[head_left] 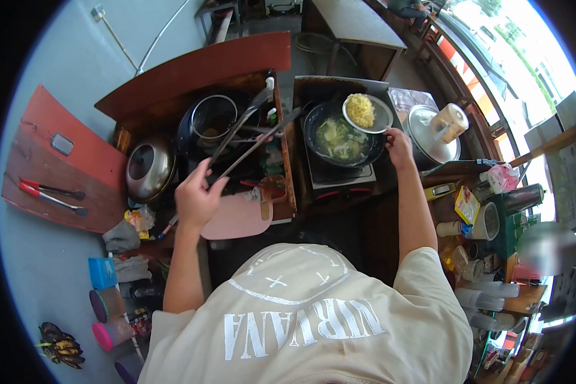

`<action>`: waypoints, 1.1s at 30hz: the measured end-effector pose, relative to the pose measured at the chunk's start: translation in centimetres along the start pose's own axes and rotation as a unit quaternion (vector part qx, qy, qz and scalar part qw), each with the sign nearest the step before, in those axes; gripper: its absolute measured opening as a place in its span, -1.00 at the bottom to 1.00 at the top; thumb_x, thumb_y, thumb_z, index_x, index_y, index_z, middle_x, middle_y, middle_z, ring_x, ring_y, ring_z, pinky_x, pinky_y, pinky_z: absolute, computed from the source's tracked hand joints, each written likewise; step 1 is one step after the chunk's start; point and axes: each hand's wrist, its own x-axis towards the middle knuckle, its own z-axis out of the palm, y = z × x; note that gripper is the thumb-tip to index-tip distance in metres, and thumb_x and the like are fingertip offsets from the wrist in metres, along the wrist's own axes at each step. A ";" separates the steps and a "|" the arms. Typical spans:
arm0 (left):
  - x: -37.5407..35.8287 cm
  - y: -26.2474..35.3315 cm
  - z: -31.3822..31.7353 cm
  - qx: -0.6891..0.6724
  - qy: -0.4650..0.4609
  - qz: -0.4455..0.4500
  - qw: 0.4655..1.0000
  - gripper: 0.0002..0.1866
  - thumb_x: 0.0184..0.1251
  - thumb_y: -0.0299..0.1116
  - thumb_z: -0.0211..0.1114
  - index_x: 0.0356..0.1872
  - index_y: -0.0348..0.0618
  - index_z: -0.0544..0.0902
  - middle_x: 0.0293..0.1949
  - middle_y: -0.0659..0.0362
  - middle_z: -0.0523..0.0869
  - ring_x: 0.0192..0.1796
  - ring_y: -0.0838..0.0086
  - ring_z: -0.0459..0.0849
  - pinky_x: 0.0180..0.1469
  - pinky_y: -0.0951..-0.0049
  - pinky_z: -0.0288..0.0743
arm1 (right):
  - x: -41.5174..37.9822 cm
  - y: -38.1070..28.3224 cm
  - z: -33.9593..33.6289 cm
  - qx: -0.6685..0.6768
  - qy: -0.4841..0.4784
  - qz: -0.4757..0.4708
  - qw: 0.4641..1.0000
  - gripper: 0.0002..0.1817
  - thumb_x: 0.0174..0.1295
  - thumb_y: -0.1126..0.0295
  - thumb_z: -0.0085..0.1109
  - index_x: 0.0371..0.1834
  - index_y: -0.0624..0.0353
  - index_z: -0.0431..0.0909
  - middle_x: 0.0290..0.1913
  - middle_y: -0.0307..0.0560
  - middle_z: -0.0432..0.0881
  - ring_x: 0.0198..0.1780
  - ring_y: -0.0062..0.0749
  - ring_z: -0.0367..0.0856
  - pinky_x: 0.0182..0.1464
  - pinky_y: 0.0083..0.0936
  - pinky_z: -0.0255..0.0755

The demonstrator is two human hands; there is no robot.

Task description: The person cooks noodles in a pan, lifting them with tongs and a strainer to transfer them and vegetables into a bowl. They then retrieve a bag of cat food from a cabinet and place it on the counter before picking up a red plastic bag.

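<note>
My left hand [198, 195] grips the handle end of long dark tongs [246, 131], whose two arms stand apart and point up and right. Closed on the handle of a strainer is my right hand [399, 146]. The strainer [379, 115] holds yellow noodles [360, 110] and hangs over the upper right part of a dark wok [312, 131]. Inside the wok lies a pale green, leafy soup [340, 139]. Below the wok is a stove [342, 181].
A metal bowl [214, 116] rests in another pan at the left, beside a domed lid [150, 168]. A pink cutting board [238, 217] lies nearer me. Right of the wok stands a lidded pot [432, 144] with a paper roll [450, 123] on it. A seated person is far off.
</note>
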 end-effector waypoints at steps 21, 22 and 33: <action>-14.6 -32.7 10.4 0.168 -0.267 0.044 0.948 -0.18 -0.02 -0.16 0.50 0.31 -0.20 0.39 0.13 0.01 0.61 0.14 0.11 0.54 0.21 0.13 0.34 | -8.7 -1.7 4.9 0.097 0.092 -0.010 0.991 -0.93 0.27 0.44 0.17 -0.27 0.16 0.62 -0.36 -0.26 0.60 -0.41 -0.60 0.38 -0.39 -0.53 0.32; -14.2 -32.0 10.1 0.165 -0.267 0.059 0.948 -0.18 -0.02 -0.16 0.50 0.31 -0.20 0.39 0.13 0.01 0.61 0.14 0.11 0.54 0.21 0.13 0.34 | -9.1 -1.7 5.4 0.099 0.099 -0.007 0.990 -0.93 0.27 0.44 0.16 -0.28 0.16 0.61 -0.38 -0.26 0.59 -0.43 -0.61 0.37 -0.40 -0.53 0.31; -4.2 -8.1 8.4 -0.185 -0.090 0.349 0.914 -0.91 0.19 -0.51 0.32 -0.31 -0.28 0.71 -0.44 0.01 0.72 -0.42 0.15 0.69 -0.29 0.29 0.54 | -10.9 3.2 10.2 0.119 0.159 0.016 0.980 -0.91 0.20 0.37 0.20 -0.41 0.07 0.66 -0.47 -0.32 0.33 -0.42 -0.55 0.20 -0.43 -0.50 0.11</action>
